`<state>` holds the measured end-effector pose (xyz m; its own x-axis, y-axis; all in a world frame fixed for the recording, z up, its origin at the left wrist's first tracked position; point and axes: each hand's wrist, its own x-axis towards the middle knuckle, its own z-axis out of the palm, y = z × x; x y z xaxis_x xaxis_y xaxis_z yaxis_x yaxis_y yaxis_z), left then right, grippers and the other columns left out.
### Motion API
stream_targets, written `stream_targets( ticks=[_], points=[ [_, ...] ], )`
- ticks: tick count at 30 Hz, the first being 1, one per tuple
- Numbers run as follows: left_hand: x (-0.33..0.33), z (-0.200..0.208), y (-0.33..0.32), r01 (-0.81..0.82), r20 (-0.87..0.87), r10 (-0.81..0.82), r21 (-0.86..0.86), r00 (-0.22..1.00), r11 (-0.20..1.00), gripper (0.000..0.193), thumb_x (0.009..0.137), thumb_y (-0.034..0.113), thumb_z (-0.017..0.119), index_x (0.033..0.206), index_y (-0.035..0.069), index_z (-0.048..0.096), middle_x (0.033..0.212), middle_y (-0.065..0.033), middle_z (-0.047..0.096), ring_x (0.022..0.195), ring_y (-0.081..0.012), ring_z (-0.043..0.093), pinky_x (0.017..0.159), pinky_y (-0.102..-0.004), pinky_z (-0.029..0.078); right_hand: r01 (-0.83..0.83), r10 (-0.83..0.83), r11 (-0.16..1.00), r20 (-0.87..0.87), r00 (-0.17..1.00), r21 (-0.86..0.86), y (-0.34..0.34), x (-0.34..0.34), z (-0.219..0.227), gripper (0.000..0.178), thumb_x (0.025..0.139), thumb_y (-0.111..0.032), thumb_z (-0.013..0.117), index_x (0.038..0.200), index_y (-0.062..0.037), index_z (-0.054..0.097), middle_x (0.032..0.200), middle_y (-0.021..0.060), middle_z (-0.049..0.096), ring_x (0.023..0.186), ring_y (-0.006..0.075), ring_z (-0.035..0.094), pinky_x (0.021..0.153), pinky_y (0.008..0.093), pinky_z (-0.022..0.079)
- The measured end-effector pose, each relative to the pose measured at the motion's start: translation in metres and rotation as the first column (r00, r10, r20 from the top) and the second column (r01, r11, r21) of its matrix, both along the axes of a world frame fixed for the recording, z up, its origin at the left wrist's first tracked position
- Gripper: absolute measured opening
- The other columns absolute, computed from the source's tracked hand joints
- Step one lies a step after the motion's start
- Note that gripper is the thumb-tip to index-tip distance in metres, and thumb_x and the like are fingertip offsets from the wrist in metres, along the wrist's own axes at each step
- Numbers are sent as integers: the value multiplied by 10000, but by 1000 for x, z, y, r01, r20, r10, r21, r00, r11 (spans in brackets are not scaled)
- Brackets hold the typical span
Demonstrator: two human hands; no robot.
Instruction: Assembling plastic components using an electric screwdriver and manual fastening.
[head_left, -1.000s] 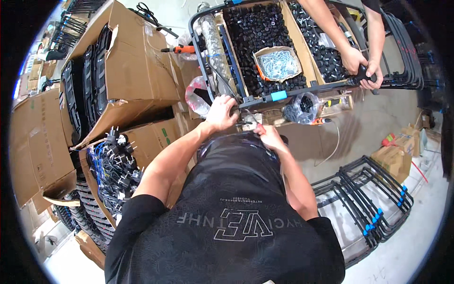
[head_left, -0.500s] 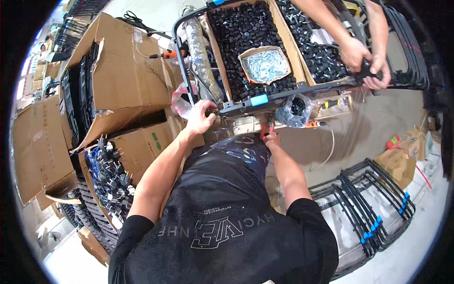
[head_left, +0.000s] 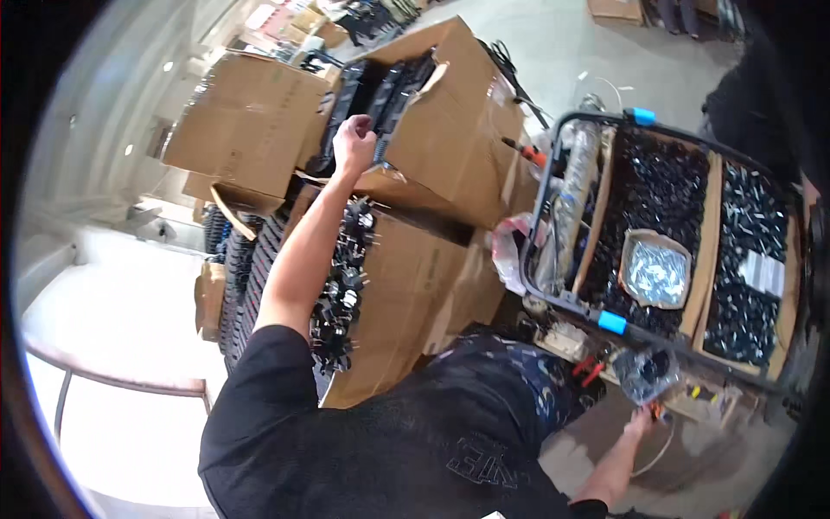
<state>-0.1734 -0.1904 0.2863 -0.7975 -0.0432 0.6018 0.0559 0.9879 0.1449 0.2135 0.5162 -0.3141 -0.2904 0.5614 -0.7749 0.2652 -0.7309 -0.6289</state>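
My left hand [head_left: 354, 147] is raised over the opening of a cardboard box [head_left: 454, 130] that holds long black plastic parts [head_left: 400, 102]. Its fingers are half bent, with a gap by the thumb, and I see nothing in them. Low on the right, my right hand [head_left: 639, 423] is closed round an orange-and-black power screwdriver [head_left: 654, 411], partly hidden by the fingers. Red-handled pliers [head_left: 589, 370] lie to the left of that hand. Above them a black tubular frame [head_left: 661, 336] with blue bands surrounds trays of small black parts.
A bowl of silvery screws [head_left: 659, 272] sits among the black knobs. Bundled plugs and cables [head_left: 341, 303] stick out below the box, beside another carton [head_left: 246, 130]. A clear plastic bag [head_left: 644, 374] hangs at the frame's near edge. A second orange tool [head_left: 529, 154] lies beyond the frame.
My view has turned left. My left hand has left the frame's corner and reached out to the box. My right hand has let go of the pliers and taken the screwdriver. The other person's hands have gone from view.
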Motion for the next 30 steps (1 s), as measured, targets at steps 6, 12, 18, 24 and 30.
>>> stream_targets(
  ticks=[6, 12, 18, 24, 30],
  points=[
    [-74, -70, -116, -424, 372, 447, -146, 814, 894, 342, 735, 195, 632, 1040, 53, 690, 1053, -176, 676, 988, -313, 651, 904, -372, 503, -182, 184, 983, 116, 976, -35, 90, 62, -33, 408, 777, -227, 670, 1175, -190, 588, 1128, 2, 616, 1012, 176, 568, 801, 292, 454],
    [-141, -59, -144, -496, 392, 537, -209, 747, 843, 347, 755, 231, 610, 1020, 20, 684, 1076, -214, 660, 1020, -331, 635, 929, -395, 490, -337, 265, 929, -357, 896, -154, -92, -38, -6, 310, 796, -299, 662, 1067, -153, 629, 986, 32, 651, 862, 192, 597, 742, 311, 478],
    [-189, -79, -171, -509, 524, 505, -151, 686, 847, 344, 801, 218, 595, 1023, -35, 668, 1102, -222, 653, 1052, -347, 631, 916, -410, 508, -321, 242, 941, -446, 862, -111, -120, -163, 80, 311, 797, -308, 662, 1062, -147, 628, 971, 31, 647, 854, 188, 595, 736, 311, 476],
    [-161, -35, -160, -466, 571, 428, -89, 700, 880, 299, 792, 193, 607, 1008, -2, 677, 1081, -222, 660, 1027, -342, 646, 877, -418, 530, -516, 396, 856, -606, 690, -28, -144, -342, 183, 314, 799, -316, 662, 1057, -141, 627, 956, 29, 644, 846, 183, 592, 729, 310, 474],
    [-118, 22, -169, -245, 111, 240, 36, 965, 969, 191, 832, 155, 567, 855, -23, 630, 927, -228, 659, 899, -387, 649, 797, -458, 534, -701, 522, 713, -688, 504, 27, -176, -423, 258, 317, 800, -324, 663, 1051, -135, 626, 941, 27, 640, 839, 179, 589, 723, 310, 472]
  ],
)
